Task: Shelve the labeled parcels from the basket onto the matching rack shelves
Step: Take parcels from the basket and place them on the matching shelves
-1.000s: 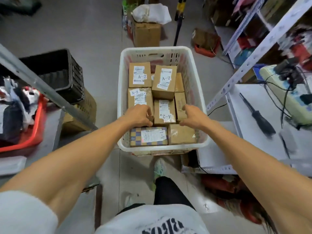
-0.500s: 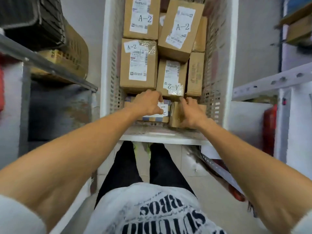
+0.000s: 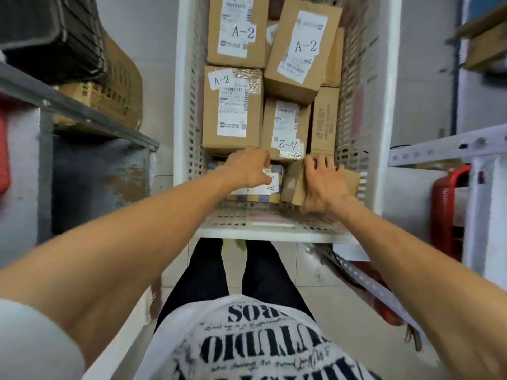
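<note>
A white perforated basket [image 3: 186,111] on the floor holds several brown cardboard parcels, most with white labels reading A-2 [image 3: 241,31]. At the near end lies a checkered blue-and-yellow parcel [image 3: 270,192] with a white label. My left hand [image 3: 248,167] rests curled over its far edge. Beside it sits a plain brown parcel [image 3: 295,185], tilted up. My right hand [image 3: 323,185] grips it, fingers over its far edge and thumb on the near side.
A grey metal rack shelf [image 3: 82,116] with a black crate [image 3: 52,37] and cardboard boxes stands left. A white rack beam [image 3: 439,152] and a red extinguisher [image 3: 445,204] are right. My legs stand just behind the basket.
The view has dropped closer to the basket. Both hands went down to the near-end parcels, and the brown parcel under my right hand has tipped up.
</note>
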Demonstrator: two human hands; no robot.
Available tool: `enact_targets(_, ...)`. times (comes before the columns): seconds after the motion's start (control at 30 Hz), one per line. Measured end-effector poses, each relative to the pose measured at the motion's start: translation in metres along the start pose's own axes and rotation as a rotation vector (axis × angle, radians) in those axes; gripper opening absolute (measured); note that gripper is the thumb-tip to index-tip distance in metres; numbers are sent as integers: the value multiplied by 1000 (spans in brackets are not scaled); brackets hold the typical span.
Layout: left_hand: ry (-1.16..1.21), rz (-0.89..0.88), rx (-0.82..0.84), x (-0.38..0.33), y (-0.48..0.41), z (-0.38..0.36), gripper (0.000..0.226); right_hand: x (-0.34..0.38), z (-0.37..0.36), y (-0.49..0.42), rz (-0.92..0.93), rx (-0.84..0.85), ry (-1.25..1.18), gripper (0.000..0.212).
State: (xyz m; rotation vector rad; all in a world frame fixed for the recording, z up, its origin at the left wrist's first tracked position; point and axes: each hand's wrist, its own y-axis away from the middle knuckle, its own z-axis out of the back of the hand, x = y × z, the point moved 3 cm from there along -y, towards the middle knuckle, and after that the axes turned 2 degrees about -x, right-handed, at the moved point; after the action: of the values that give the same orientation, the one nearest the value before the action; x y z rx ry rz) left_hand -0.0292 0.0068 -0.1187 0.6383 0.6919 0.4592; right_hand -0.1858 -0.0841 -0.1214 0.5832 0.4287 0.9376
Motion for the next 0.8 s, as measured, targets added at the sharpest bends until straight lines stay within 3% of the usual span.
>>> enact_targets(0.17,-11,-66,-61,-29,26,64,44,-35,111,22,-85,-18,-265,121)
enact_targets(0.3,36,-118,-158,-54,47,126,47,-67,171,43,-188,-152,-704,99)
enact_targets(0.4,99,-127,-227,-62,66,168,42,-77,192,59,-223,-215,-1010,97)
enact_targets(0.47,106,-134,-268,-62,77,190,41,-76,204,66,-195,-242,-1139,94)
enact_targets(0.57,95,-151,-342,-64,92,216,33,-71,226,72,-141,-304,-1238,70)
enact_targets(0.67,104,-136,-437,-63,98,229,24,-69,241,68,-127,-366,-1347,97)
enact_targets(0.8,180,29,-563,-48,92,235,78,-59,260,61,-186,-353,-1494,82)
